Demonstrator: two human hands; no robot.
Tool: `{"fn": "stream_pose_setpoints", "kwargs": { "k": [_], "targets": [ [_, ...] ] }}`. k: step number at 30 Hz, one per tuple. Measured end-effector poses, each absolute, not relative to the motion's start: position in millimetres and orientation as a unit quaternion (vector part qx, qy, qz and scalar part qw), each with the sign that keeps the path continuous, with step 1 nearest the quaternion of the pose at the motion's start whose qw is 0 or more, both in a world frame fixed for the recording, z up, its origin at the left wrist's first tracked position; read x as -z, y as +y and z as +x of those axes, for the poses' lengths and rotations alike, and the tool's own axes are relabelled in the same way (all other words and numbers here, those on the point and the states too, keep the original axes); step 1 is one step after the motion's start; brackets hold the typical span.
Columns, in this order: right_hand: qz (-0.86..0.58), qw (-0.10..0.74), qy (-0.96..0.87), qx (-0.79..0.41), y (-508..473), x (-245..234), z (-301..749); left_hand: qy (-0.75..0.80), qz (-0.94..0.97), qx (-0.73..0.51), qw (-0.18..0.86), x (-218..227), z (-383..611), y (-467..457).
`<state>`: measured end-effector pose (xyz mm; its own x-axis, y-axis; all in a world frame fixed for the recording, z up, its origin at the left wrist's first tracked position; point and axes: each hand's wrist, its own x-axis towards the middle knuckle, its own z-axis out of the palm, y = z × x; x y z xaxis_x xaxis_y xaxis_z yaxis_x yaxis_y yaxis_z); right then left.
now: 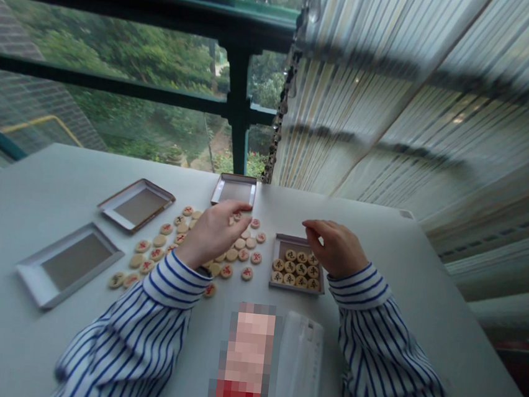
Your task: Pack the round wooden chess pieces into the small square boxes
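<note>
Xiangqi pieces (301,269): eleven visible in one shallow box (283,248), many more scattered beside it.
Those boxed ones are round, pale wood-coloured discs, black characters upward, in rows of three, four and four; my right hand (334,249) is over the far right corner, thumb and fingers bent together, and I can't tell whether they pinch anything. My left hand (217,232) is above the loose pieces (247,273), fingers curved; its grip I can't tell either. It hides some of these, red-lettered or plain side up, so I can't count them. Three more shallow trays (81,265) and one translucent plastic case (299,364) lie on the white surface (419,338).
</note>
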<state>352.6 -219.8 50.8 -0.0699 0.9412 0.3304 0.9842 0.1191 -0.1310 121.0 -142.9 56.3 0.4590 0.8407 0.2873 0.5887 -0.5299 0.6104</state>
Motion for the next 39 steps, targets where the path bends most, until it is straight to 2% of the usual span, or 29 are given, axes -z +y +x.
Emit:
{"fn": "stream_pose_setpoints", "kwargs": {
  "k": [7, 16, 28, 39],
  "targets": [
    [-0.648, 0.154, -0.744, 0.053, -222.5, -56.1, 347.7, 0.469, 0.798, -0.317, 0.206, -75.8, 101.4, -141.3],
    [-0.648, 0.179, -0.736, 0.079, -227.7, -66.4, 351.6, 0.487, 0.786, -0.333, 0.183, -83.9, 83.9, -159.8],
    [-0.607, 0.166, -0.775, 0.056, -229.2, -63.1, 335.7, 0.605, 0.666, -0.385, 0.205, -39.9, -0.8, -170.1],
    [-0.574, 0.163, -0.802, 0.032, -226.7, -53.5, 315.9, 0.618, 0.626, -0.423, 0.219, -21.6, -39.1, -175.0]
  ]
}}
